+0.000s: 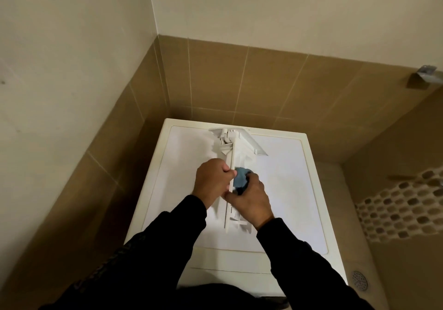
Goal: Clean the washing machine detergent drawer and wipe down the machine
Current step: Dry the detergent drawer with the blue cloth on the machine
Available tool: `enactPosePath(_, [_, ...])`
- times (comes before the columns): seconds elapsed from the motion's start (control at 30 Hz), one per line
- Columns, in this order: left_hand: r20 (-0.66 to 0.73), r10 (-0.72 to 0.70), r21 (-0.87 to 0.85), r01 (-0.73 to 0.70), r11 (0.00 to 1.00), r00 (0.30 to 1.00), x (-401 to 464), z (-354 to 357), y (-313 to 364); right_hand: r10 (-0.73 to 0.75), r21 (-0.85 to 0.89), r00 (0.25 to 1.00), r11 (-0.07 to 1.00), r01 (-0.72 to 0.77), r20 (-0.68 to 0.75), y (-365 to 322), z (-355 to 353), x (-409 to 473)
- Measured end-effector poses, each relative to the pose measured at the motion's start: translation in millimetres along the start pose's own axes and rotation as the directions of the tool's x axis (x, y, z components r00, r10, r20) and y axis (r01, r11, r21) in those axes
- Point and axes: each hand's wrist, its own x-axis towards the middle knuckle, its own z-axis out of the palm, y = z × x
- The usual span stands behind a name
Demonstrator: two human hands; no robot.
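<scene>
We're looking down on the washing machine (282, 189), wedged into a tiled corner, its white top doing duty as our desk. The detergent drawer (236, 156) is pulled right out and lies lengthwise on that top, front panel away from us.

Our left hand (211, 180) has its grip closed on the drawer's left wall, pinning it. Our right hand (249, 197) is bunched tight around a blue cloth (241, 176) and pushes it down into a compartment.

The risk, we'd say: the top looks slick, so a hard scrub could skate the drawer toward the right edge, where nothing stops it above the floor and its floor drain (359, 281). The thin plastic fins at the near end could snap under pressure too.

The tiled wall (215, 77) sits close behind and left, cramping our elbows. A metal fitting (425, 74) juts out on the right, well clear.
</scene>
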Motion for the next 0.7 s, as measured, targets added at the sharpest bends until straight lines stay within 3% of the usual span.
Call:
enactPosePath(0.13, [-0.035, 0.118, 0.2, -0.108, 0.974, 0.992, -1, 3, 10, 0.05, 0.368, 0.988, 0.924, -0.101, 0.145, 2, -8, 0])
enactPosePath(0.23, [-0.056, 0.123, 0.206, -0.109, 0.972, 0.991, 0, 0, 6, 0.054, 0.558, 0.965, 0.806, -0.195, 0.258, 6, -10, 2])
enactPosePath(0.37, [-0.277, -0.083, -0.049, 0.072, 0.996, 0.957, -3, -18, -22, 0.02, 0.672, 0.948, 0.701, -0.24, 0.318, 14, 3, 1])
enactPosePath(0.43, [-0.316, -0.231, -0.178, 0.181, 0.967, 0.92, -5, -28, -44, -0.028, 0.712, 0.932, 0.653, -0.257, 0.363, 14, 11, -2])
enactPosePath(0.57, [-0.239, -0.411, -0.32, 0.328, 0.889, 0.88, -4, -35, -75, -0.098, 0.752, 0.874, 0.56, -0.347, 0.476, 13, 29, -4])
enactPosePath(0.7, [-0.154, -0.455, -0.366, 0.377, 0.851, 0.877, -6, -38, -96, -0.064, 0.761, 0.86, 0.503, -0.41, 0.506, 23, 35, 8])
